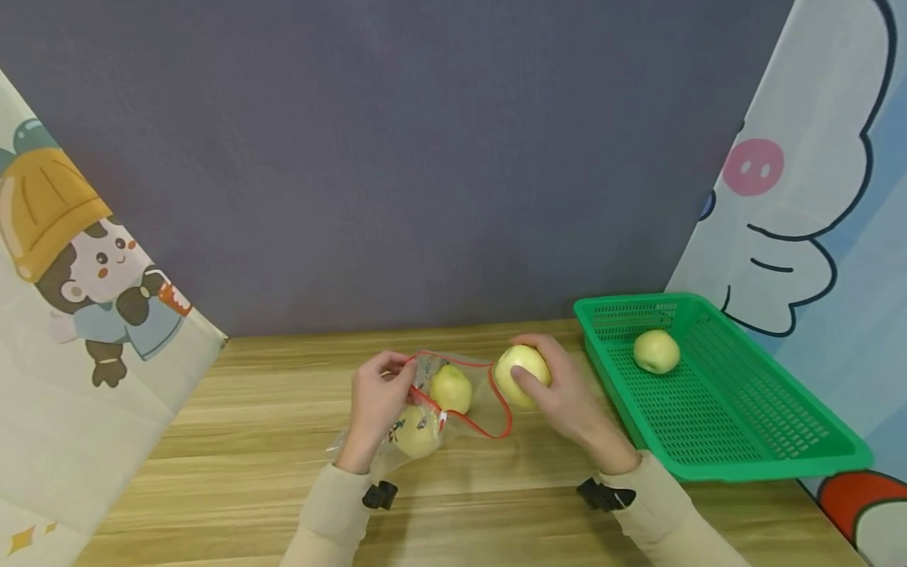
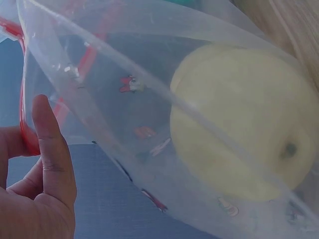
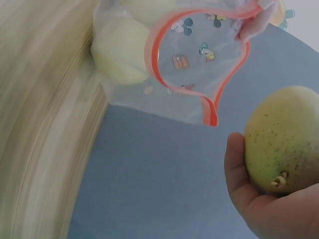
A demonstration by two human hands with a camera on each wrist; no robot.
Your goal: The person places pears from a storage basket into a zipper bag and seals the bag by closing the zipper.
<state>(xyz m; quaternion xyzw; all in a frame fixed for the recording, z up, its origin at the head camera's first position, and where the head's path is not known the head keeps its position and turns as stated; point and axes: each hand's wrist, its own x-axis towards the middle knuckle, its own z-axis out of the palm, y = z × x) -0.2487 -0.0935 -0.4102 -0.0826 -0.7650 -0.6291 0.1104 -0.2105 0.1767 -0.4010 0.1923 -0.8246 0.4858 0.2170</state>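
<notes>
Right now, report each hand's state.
Left hand: pinches the clear plastic zip bag's red-edged rim.
Right hand: holds a round yellow-green apple.

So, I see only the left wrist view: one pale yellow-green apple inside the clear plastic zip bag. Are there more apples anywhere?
Observer: Yes, the clear plastic zip bag holds two, and the right hand grips a third yellow-green apple beside the bag's red-edged mouth.
Operator: Is any container near?
Observer: A green perforated plastic basket stands right of the hands, with one more apple inside.
Operator: Who holds the bag?
Observer: The left hand pinches its red rim.
</notes>
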